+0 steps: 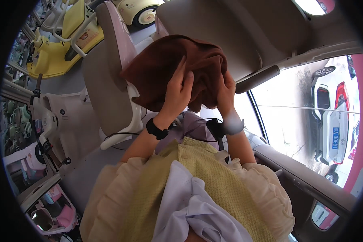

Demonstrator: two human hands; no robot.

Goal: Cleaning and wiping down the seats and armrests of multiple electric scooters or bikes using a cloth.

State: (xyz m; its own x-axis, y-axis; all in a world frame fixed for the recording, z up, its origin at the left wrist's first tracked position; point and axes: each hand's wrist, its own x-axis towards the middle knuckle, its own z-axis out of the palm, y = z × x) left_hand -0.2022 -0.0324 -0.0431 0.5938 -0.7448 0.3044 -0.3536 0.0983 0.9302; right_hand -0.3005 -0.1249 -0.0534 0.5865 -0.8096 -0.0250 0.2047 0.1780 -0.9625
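Observation:
A dark brown cloth, folded and bunched on its right side, is spread in front of me above the grey-brown seats. My left hand holds it near the middle, with finger and thumb stretched along the folds and other fingers hidden. On the bunched right edge, my right hand grips the cloth, its fingertips partly hidden by the folds. A black band circles my left wrist, and a grey band my right.
I am inside a small vehicle with a padded seat to the left and a wider bench ahead. Handlebars stand at the left. A yellow scooter is beyond. Outside the right opening, a white car is parked.

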